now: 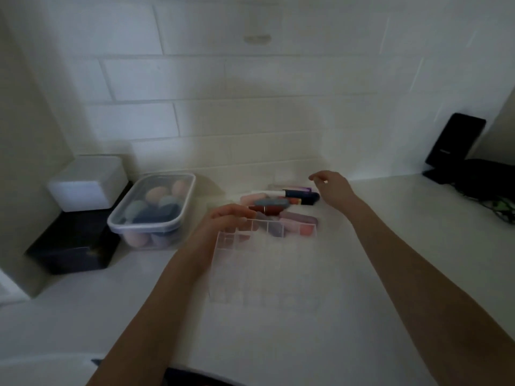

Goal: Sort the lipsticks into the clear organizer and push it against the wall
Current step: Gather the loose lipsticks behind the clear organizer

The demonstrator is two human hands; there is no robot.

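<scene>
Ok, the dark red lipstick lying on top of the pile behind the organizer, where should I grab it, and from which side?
Take the dark red lipstick across the middle of its barrel, coming down from above with the right hand. It lies flat on top of the pile, lengthwise left to right, so its long sides look exposed. The left hand and the clear organizer seem to block a low approach from the front.

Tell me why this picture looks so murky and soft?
Head view: dim, flat light. The whole frame is softly blurred, so the lipsticks smear together and the clear organizer nearly vanishes against the counter. The wide lens bends the wall tiles. No glare.
</scene>
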